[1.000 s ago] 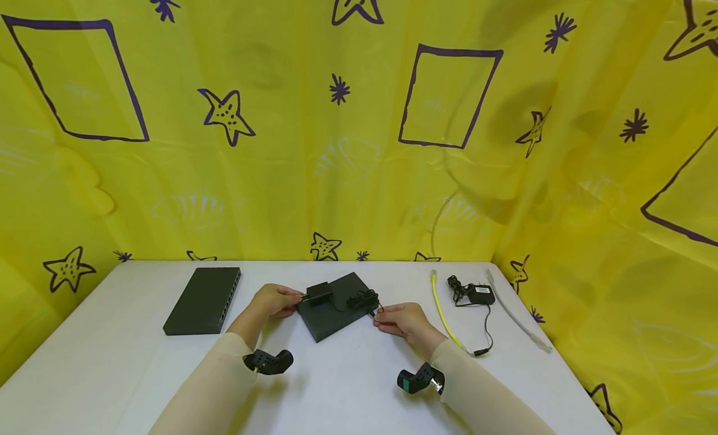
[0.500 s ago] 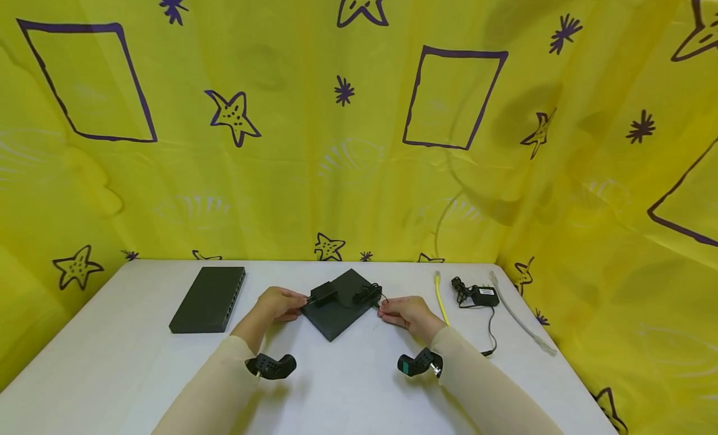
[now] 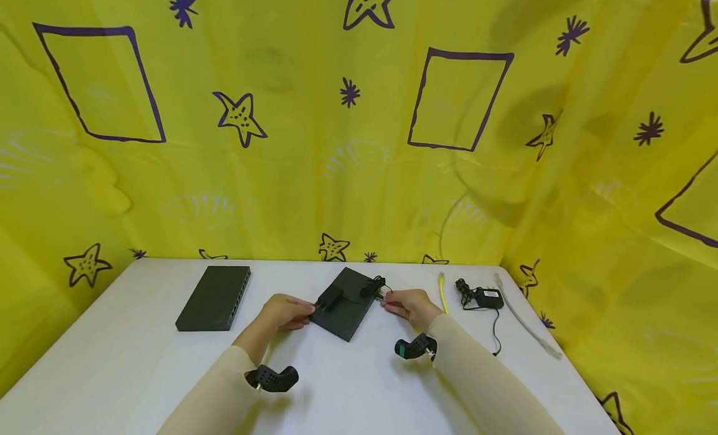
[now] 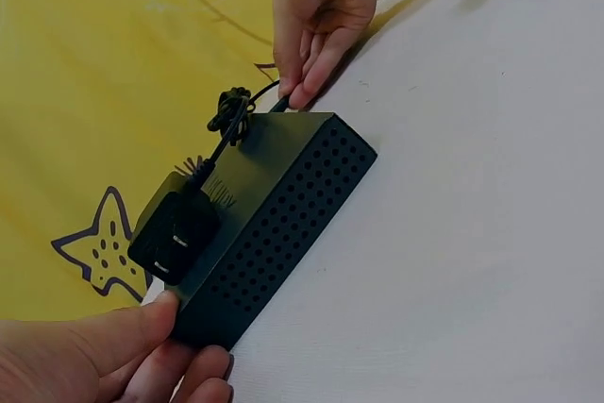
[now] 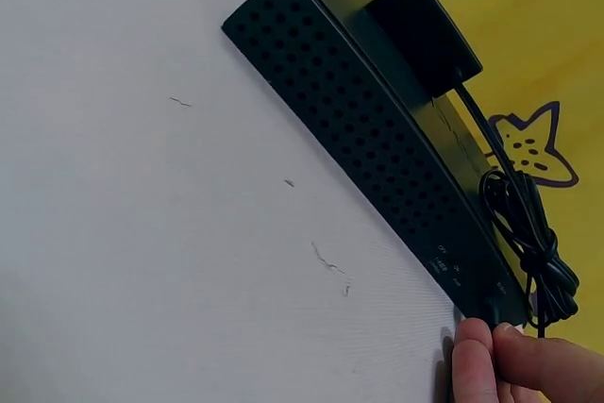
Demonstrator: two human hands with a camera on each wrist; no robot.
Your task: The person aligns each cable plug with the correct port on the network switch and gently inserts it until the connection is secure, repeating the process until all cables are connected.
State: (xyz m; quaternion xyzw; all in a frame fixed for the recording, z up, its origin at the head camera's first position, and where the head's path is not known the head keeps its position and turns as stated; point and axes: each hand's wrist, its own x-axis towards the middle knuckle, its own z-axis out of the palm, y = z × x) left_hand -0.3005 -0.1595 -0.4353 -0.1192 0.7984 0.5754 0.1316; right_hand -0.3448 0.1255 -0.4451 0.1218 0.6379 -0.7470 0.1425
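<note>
Right-hand grip (image 3: 412,305): thumb and fingertips pinch a small dark plug (image 5: 491,313) at one end of the perforated box (image 3: 350,318); whether the plug is fully seated cannot be told. Left-hand grip (image 3: 287,311): thumb and fingers hold the opposite end of this box at a corner. The perforated box lies angled between the two, near the middle of the white surface (image 3: 348,394). On its upper face rest an adapter (image 3: 330,298), prongs toward the left hand, and a bundled cord (image 5: 536,257). Left: a larger black box (image 3: 214,299) with ports along one edge. Right: a yellow cable (image 3: 442,288), partly hidden by the right forearm, a second adapter (image 3: 490,298) and a grey cable (image 3: 527,327). Behind: a patterned yellow curtain (image 3: 291,186).
</note>
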